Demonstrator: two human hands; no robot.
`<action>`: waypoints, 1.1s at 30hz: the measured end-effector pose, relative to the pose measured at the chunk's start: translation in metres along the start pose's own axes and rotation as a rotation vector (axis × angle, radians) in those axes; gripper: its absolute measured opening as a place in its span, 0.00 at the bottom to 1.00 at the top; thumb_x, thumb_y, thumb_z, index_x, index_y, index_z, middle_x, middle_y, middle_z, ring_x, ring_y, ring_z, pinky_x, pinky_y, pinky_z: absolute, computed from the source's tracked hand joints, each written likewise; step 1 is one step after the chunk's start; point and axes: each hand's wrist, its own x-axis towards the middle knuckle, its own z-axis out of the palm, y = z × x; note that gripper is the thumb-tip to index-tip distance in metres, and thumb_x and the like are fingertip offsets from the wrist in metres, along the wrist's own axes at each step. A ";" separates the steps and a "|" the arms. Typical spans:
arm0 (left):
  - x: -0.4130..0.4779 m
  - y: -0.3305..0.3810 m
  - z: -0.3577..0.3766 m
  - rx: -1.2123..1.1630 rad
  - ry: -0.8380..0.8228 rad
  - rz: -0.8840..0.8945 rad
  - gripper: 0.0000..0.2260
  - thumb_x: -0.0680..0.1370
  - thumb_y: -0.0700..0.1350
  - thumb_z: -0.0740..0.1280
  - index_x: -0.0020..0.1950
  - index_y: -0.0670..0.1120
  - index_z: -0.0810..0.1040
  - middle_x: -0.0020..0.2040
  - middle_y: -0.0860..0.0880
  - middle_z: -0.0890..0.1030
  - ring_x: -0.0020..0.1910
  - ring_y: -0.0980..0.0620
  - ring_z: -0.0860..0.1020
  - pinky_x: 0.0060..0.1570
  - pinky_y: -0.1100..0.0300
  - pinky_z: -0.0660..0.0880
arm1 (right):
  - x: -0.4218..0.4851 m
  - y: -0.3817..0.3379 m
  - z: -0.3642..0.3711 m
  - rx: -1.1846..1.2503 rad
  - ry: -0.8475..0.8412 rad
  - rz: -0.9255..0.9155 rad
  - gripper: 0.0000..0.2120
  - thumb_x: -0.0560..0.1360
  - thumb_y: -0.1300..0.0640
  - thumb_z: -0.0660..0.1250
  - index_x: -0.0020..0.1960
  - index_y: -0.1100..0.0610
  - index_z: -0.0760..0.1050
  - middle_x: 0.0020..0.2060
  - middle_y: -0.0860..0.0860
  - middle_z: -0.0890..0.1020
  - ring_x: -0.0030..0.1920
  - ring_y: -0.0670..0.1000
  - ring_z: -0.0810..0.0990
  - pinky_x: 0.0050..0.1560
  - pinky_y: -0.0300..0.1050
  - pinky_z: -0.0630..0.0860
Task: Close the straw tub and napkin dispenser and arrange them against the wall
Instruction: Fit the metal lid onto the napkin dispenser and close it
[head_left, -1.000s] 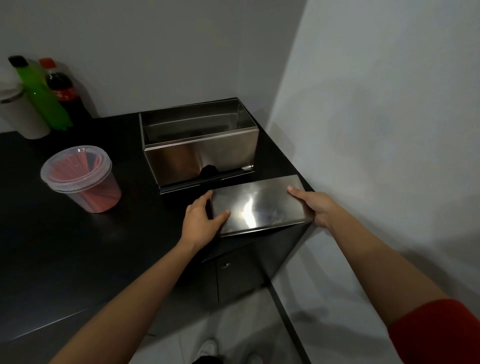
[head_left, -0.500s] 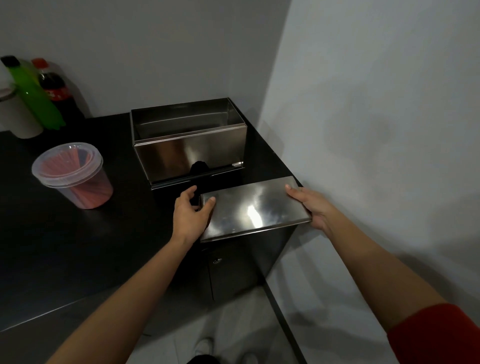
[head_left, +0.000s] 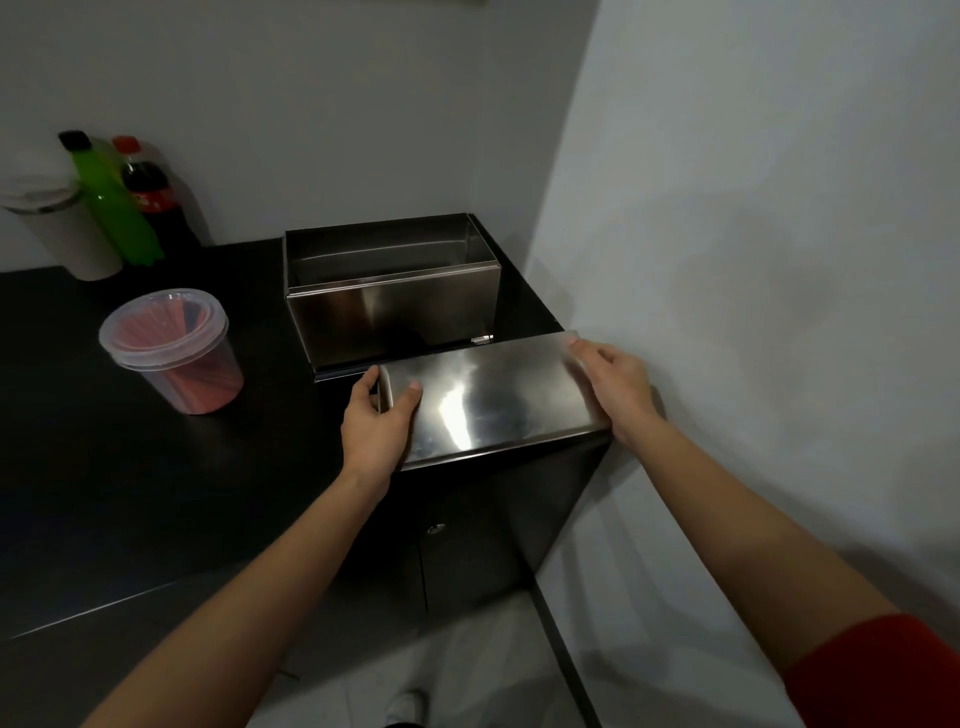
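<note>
A steel napkin dispenser (head_left: 395, 317) stands open-topped on the black counter (head_left: 104, 467) near the corner of the walls. Its flat steel lid (head_left: 493, 400) is held level just in front of it, at the counter's front right corner. My left hand (head_left: 376, 423) grips the lid's left end, thumb on top. My right hand (head_left: 615, 387) holds the lid's right end, close to the side wall. A clear plastic straw tub (head_left: 174, 351) with red straws stands left of the dispenser, with its clear lid on top.
A green bottle (head_left: 111, 200), a dark cola bottle (head_left: 150, 192) and a white container (head_left: 62, 223) stand against the back wall at the left. The side wall (head_left: 753, 260) runs along the right. Below the counter edge are a dark cabinet door (head_left: 467, 545) and pale floor.
Both hands have kept hold of the lid and raised it slightly off the counter's corner. The view has shifted a little.
</note>
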 end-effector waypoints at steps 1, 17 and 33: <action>-0.002 0.004 -0.001 -0.024 -0.008 0.007 0.29 0.75 0.48 0.69 0.73 0.48 0.63 0.64 0.45 0.75 0.61 0.47 0.75 0.63 0.48 0.71 | 0.002 -0.003 0.001 -0.003 0.023 -0.026 0.14 0.71 0.43 0.69 0.48 0.51 0.83 0.40 0.44 0.85 0.40 0.43 0.82 0.36 0.31 0.73; 0.020 0.063 -0.023 -0.132 -0.022 0.271 0.30 0.75 0.43 0.69 0.74 0.49 0.62 0.65 0.53 0.73 0.56 0.55 0.77 0.42 0.72 0.76 | 0.030 -0.054 0.028 0.344 0.054 0.003 0.13 0.66 0.54 0.75 0.51 0.52 0.81 0.48 0.45 0.83 0.54 0.48 0.80 0.62 0.51 0.74; 0.121 0.137 -0.042 0.057 0.061 0.268 0.14 0.76 0.44 0.67 0.61 0.47 0.75 0.46 0.54 0.80 0.36 0.66 0.80 0.28 0.74 0.72 | 0.104 -0.123 0.103 0.411 -0.001 -0.057 0.21 0.67 0.58 0.75 0.59 0.59 0.78 0.52 0.52 0.84 0.46 0.42 0.82 0.54 0.39 0.78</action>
